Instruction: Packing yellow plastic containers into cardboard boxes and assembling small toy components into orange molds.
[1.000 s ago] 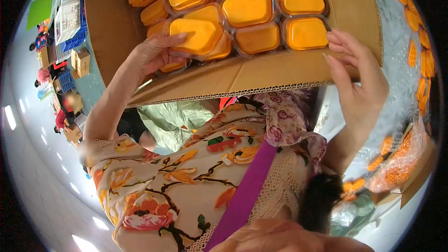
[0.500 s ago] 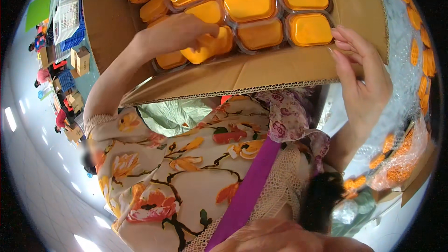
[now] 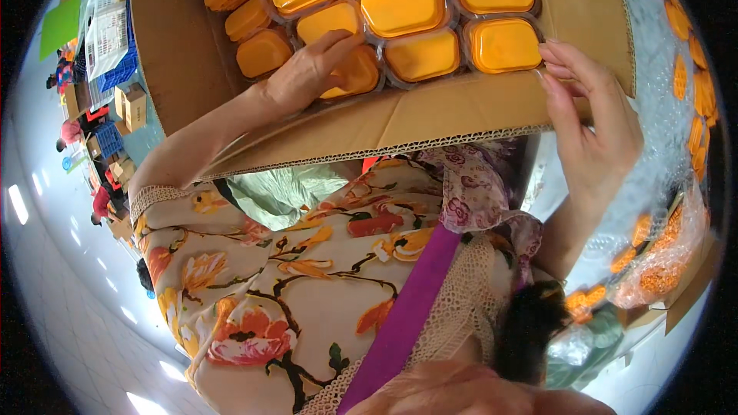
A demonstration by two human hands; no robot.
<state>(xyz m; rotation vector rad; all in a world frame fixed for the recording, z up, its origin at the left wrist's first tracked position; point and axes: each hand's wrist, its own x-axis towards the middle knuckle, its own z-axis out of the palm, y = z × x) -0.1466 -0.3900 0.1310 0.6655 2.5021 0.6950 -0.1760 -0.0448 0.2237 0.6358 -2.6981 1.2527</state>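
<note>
Rows of clear plastic tubs with orange lids or contents, such as this tub (image 3: 403, 4), fill much of a brown cardboard box (image 3: 469, 104). My left hand (image 3: 304, 73) reaches over the box's near wall. Its fingers and thumb are around an orange tub (image 3: 357, 73) in the near row, hiding part of it. My right hand (image 3: 596, 104) is at the near right corner, thumb and fingers apart and nothing held. Its fingertips are close beside the rightmost near tub (image 3: 505, 44); whether they touch it I cannot tell.
Orange pieces (image 3: 703, 100) lie along the right on bubble wrap (image 3: 657, 123). Below them is a clear bag of orange items (image 3: 663, 265). Far left, people work among cartons (image 3: 132, 105) and blue crates (image 3: 109, 138). Pale green plastic (image 3: 288, 196) shows below the box.
The tub under my left hand was tilted; now it sits flatter in the near row. My left hand has lowered slightly, uncovering tubs at its left. The right hand has barely moved.
</note>
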